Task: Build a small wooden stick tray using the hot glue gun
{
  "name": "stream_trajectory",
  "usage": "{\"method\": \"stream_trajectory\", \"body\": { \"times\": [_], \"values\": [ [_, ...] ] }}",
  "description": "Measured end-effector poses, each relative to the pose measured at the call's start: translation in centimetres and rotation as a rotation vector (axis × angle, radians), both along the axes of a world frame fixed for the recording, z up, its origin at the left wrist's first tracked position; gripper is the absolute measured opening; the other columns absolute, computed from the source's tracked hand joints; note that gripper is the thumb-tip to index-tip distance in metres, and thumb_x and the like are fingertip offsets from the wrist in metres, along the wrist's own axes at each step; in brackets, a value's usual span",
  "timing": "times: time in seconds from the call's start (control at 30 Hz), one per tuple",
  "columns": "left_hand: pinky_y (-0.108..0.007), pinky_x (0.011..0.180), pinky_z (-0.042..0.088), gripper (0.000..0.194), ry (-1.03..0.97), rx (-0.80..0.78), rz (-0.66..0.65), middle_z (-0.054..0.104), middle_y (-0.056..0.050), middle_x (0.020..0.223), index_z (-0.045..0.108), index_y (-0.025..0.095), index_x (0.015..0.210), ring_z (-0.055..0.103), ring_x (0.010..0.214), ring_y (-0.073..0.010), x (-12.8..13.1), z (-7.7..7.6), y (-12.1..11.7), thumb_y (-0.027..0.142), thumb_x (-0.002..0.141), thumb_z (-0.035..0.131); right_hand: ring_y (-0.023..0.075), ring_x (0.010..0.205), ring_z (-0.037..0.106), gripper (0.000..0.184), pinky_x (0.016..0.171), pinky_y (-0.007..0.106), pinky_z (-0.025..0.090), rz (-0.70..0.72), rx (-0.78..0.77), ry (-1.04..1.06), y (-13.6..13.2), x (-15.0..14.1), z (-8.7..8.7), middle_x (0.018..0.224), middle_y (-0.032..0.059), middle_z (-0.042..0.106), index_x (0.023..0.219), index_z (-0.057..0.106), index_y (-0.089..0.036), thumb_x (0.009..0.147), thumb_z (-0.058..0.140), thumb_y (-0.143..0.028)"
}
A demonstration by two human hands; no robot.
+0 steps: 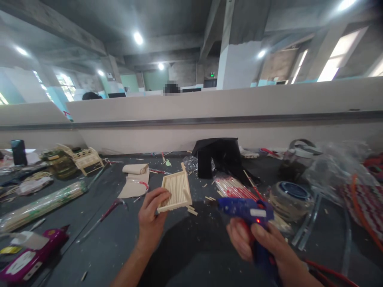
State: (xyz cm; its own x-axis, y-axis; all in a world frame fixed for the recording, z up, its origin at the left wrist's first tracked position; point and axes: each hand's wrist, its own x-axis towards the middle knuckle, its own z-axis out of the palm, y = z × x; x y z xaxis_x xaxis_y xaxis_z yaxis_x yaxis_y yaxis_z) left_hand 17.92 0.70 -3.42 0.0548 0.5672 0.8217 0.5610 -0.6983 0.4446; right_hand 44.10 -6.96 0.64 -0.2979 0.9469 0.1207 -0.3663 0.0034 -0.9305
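Observation:
My left hand (153, 211) grips the near left corner of a small panel of pale wooden sticks (175, 189), with raised strips along its edges. The panel is tilted up off the dark table. In my right hand (254, 239) is a blue glue gun (239, 207), its red light lit and my fingers wrapped round the handle and trigger. The gun's nozzle points left toward the panel, a short gap away from it. Loose stick offcuts (192, 211) lie just beside the panel's near right corner.
Behind the gun lies a bundle of red-wrapped sticks (233, 187), near black cloth (220, 153). A round jar (290, 199) stands right. At left are a purple glue gun (36, 255), a wrapped stick pack (44, 203) and a small wooden model (85, 157). Brown paper (134, 183) lies behind my left hand.

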Motion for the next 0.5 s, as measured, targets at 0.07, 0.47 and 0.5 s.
{"method": "stream_trajectory", "body": {
  "times": [0.07,0.47,0.5],
  "values": [
    [-0.034,0.084,0.049,0.029,0.028,0.051,0.048,0.061,-0.005,0.106,0.064,0.025,0.105,0.059,0.098,-0.0193,0.3,0.4,-0.5,0.01,0.081,0.057,0.01,0.055,0.042,0.029,0.049,0.022,0.033,-0.116,-0.073,0.116,0.9,-0.4,-0.3,0.064,-0.0009,0.051,0.074,0.056,-0.017,0.077,0.067,-0.045],
    [-0.041,0.089,0.051,0.04,0.479,0.387,-0.086,0.065,-0.011,0.101,0.06,0.02,0.115,0.059,0.1,-0.0233,5.8,2.7,-4.9,0.003,0.079,0.052,0.0225,0.07,0.069,0.029,0.063,0.031,0.053,-0.287,-0.34,0.246,1.4,-1.7,-1.0,0.077,0.0021,0.075,0.092,0.068,-0.019,0.071,0.074,-0.039],
    [-0.041,0.09,0.05,0.041,0.496,0.37,-0.094,0.065,-0.011,0.101,0.061,0.02,0.114,0.058,0.099,-0.0234,6.2,2.6,-4.9,0.002,0.078,0.052,0.0229,0.069,0.069,0.031,0.065,0.032,0.053,-0.279,-0.351,0.268,1.5,-1.5,-1.0,0.076,0.0021,0.075,0.093,0.068,-0.019,0.07,0.076,-0.038]
  ]
}}
